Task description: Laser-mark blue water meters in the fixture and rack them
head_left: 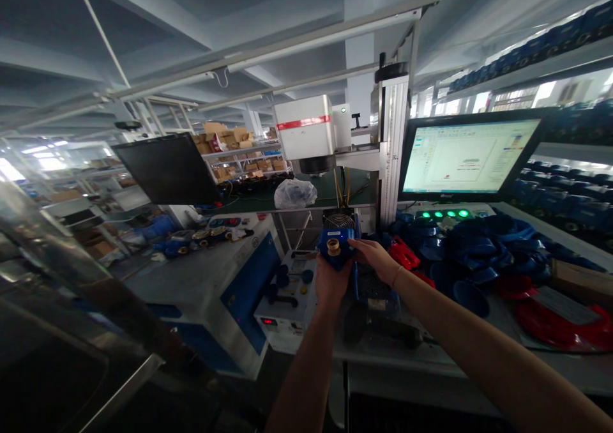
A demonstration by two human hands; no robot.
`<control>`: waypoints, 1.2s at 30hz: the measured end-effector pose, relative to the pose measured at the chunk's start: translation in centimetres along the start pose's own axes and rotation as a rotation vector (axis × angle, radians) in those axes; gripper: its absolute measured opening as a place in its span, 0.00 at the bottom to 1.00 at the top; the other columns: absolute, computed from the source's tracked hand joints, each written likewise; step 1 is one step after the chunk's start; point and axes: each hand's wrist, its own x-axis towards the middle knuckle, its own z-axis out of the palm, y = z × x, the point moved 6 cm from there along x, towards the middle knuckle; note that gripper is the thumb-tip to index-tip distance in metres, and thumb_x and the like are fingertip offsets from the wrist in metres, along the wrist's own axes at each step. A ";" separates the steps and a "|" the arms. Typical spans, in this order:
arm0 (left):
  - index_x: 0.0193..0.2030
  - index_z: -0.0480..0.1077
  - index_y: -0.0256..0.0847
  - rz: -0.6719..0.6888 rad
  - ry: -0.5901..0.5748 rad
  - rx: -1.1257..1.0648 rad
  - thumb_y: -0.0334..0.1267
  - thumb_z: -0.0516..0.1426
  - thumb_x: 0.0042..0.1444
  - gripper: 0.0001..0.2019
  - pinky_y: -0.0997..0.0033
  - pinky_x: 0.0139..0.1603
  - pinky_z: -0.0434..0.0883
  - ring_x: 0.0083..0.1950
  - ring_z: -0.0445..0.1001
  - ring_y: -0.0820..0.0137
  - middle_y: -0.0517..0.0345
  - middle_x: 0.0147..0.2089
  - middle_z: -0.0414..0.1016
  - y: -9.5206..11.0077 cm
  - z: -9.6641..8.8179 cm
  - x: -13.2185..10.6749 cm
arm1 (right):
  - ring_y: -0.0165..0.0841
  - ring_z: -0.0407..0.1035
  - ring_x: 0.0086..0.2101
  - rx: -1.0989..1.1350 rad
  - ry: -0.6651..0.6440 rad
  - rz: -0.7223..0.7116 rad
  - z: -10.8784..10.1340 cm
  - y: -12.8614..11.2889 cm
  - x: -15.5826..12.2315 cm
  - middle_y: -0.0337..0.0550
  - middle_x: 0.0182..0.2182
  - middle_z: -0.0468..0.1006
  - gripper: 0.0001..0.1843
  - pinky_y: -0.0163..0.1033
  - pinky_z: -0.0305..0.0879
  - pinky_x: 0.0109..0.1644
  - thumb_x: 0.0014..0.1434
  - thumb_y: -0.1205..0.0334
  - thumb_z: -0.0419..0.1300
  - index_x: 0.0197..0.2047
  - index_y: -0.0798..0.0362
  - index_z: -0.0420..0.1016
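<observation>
A blue water meter [341, 236] with a round brass threaded end faces me, below the white machine head [305, 129] with a red stripe. My left hand [331, 281] is closed round its lower left side from beneath. At its right side, the fingers of my right hand [376, 258] grip the edge. Just behind the meter stands a round fan grille [339, 220]. The meter's rear and underside are hidden by my hands.
Right of my hands lie red parts [405, 253] and a heap of blue plastic parts [469, 241]. A lit monitor [472, 155] stands behind them. To the left are a white control box [282, 321], a dark monitor [167, 168] and a grey-blue cabinet [201, 280].
</observation>
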 end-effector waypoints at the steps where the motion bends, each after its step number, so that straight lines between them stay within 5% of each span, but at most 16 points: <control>1: 0.76 0.55 0.35 0.001 -0.001 0.005 0.58 0.67 0.61 0.46 0.49 0.61 0.75 0.68 0.78 0.40 0.28 0.69 0.75 0.1 0.0 0.0 | 0.40 0.83 0.45 0.005 -0.005 0.008 0.0 0.0 -0.1 0.47 0.46 0.89 0.22 0.39 0.79 0.51 0.57 0.46 0.77 0.45 0.54 0.88; 12: 0.78 0.55 0.37 0.089 0.019 -0.105 0.59 0.66 0.62 0.46 0.51 0.70 0.71 0.75 0.72 0.44 0.31 0.76 0.68 -1.8 1.2 -0.4 | 0.39 0.82 0.45 -0.058 0.016 -0.012 -0.3 -1.0 -1.7 0.49 0.49 0.87 0.21 0.38 0.79 0.45 0.63 0.45 0.72 0.49 0.53 0.85; 17: 0.76 0.57 0.35 0.205 0.048 -0.204 0.56 0.65 0.66 0.41 0.60 0.73 0.68 0.76 0.70 0.53 0.32 0.75 0.69 -3.4 1.5 -1.5 | 0.36 0.77 0.43 -0.123 0.163 -0.197 -1.4 -1.3 -7.6 0.44 0.43 0.84 0.23 0.36 0.74 0.45 0.62 0.44 0.72 0.52 0.51 0.82; 19: 0.75 0.58 0.36 0.229 0.056 -0.176 0.53 0.65 0.67 0.38 0.61 0.75 0.67 0.76 0.70 0.55 0.33 0.75 0.69 -3.7 1.3 -2.1 | 0.34 0.74 0.39 -0.268 0.149 -0.280 -1.3 -0.3 -12.2 0.42 0.39 0.83 0.21 0.35 0.69 0.41 0.66 0.44 0.69 0.52 0.51 0.83; 22: 0.75 0.58 0.35 0.212 0.064 -0.124 0.52 0.64 0.68 0.37 0.59 0.75 0.67 0.76 0.70 0.55 0.33 0.76 0.68 -4.1 1.2 -2.5 | 0.33 0.70 0.30 -0.688 -0.053 -0.344 0.3 2.7 -19.7 0.40 0.32 0.81 0.16 0.37 0.63 0.34 0.72 0.49 0.62 0.49 0.50 0.85; 25: 0.76 0.58 0.35 0.200 0.048 -0.114 0.53 0.64 0.69 0.37 0.59 0.74 0.67 0.75 0.71 0.55 0.33 0.76 0.69 -4.2 1.3 -2.5 | 0.36 0.77 0.32 -1.018 -0.231 -0.295 1.5 7.0 -25.1 0.42 0.35 0.85 0.14 0.39 0.65 0.37 0.73 0.57 0.59 0.48 0.49 0.86; 30: 0.75 0.59 0.33 0.179 0.048 -0.126 0.54 0.64 0.69 0.38 0.59 0.75 0.66 0.75 0.71 0.55 0.32 0.76 0.68 -4.3 1.2 -2.6 | 0.45 0.84 0.45 -1.253 -0.305 -0.168 1.5 11.8 -26.6 0.47 0.47 0.89 0.16 0.42 0.73 0.45 0.75 0.61 0.55 0.52 0.48 0.86; 36: 0.75 0.61 0.34 0.191 0.048 -0.157 0.54 0.64 0.68 0.37 0.60 0.74 0.67 0.76 0.70 0.54 0.33 0.76 0.69 -4.4 1.1 -2.4 | 0.45 0.86 0.42 -1.296 -0.270 -0.157 1.1 11.5 -25.9 0.45 0.43 0.90 0.16 0.42 0.76 0.43 0.74 0.62 0.56 0.47 0.46 0.87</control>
